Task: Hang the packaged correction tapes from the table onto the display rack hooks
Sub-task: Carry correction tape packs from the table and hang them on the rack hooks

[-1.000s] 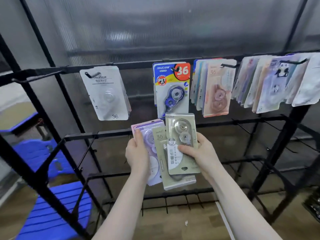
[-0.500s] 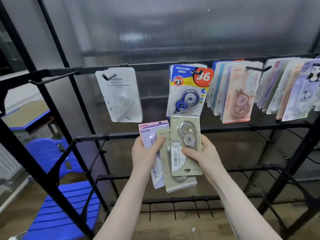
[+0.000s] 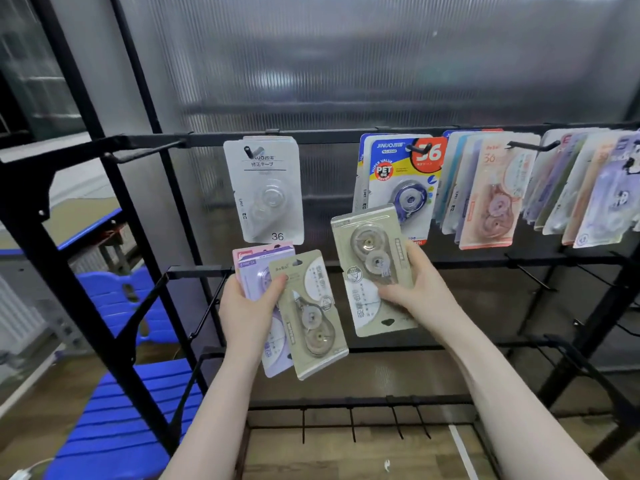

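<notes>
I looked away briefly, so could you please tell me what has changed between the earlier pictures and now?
The right hand has drawn the beige pack off the fanned stack, rightwards and upwards. The left hand still grips the remaining packs. The hung packs remain on their hooks.

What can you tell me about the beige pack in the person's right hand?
The beige pack is a flat card with a clear plastic bubble over a correction tape whose two round reels sit one above the other. It looks like printed card and see-through plastic. A dark hang hole shows near its bottom edge, so it seems held upside down, upright and slightly tilted. Only the right hand grips it, thumb across the front. It sits in front of the rack, overlapping the blue pack hanging behind.
</notes>
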A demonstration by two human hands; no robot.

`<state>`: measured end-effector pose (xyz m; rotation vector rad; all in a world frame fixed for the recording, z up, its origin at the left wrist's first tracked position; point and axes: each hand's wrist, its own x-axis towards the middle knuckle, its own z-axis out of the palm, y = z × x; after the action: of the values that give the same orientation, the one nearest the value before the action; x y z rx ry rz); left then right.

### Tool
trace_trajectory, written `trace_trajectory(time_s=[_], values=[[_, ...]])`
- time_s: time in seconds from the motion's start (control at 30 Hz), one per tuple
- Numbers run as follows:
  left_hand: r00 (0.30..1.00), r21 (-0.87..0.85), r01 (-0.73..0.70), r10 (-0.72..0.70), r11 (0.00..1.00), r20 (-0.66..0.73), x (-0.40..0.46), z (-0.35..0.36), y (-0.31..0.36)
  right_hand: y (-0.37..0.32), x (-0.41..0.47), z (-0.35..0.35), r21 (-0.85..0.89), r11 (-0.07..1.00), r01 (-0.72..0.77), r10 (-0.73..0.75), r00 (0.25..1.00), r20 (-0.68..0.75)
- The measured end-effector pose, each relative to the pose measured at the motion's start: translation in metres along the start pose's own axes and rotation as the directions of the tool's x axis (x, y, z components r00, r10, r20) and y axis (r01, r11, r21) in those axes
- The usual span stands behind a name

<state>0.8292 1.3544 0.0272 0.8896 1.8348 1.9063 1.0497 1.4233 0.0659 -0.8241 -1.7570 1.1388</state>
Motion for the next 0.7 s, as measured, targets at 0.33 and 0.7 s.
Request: trace_trajectory(time_s=[0.33, 0.7], values=[[0.993, 0.020, 0.001, 0.001, 1.000, -0.118, 0.007, -0.036, -0.003, -0.033, 0.015, 0.000, -0.475, 0.877, 0.071, -0.054, 0.997, 0.049], [0.990, 0.021, 0.009, -0.006, 1.000, -0.143, 0.006, -0.042, -0.007, -0.049, 0.010, 0.002, -0.499, 0.867, 0.006, 0.109, 0.973, 0.201]])
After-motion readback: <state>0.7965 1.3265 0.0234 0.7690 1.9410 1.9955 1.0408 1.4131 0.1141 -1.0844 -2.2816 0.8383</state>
